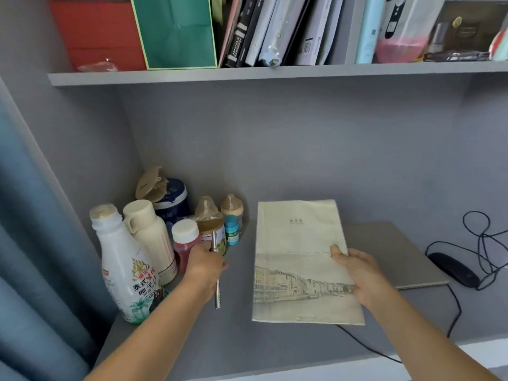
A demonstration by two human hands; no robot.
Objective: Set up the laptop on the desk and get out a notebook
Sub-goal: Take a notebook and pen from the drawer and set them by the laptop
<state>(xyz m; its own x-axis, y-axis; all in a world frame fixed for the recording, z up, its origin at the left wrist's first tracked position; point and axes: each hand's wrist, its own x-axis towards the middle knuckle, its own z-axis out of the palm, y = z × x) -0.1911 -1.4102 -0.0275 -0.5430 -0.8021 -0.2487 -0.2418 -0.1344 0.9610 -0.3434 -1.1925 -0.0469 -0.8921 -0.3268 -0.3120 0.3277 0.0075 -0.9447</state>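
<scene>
Head view: right hand (357, 273) pinches notebook (299, 259) at its right edge near desk (233, 334) middle, partly over closed laptop (395, 251), left hand (204, 264) grips pen (216, 273) w/ tip close to bottles (123, 259) in back-left corner, so it can knock one over.

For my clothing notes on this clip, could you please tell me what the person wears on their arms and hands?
Nothing that shows. Both forearms are bare as far as the bottom edge of the picture, with no sleeve in view. The left hand and the right hand have no glove, ring, watch or bracelet that I can see.
</scene>
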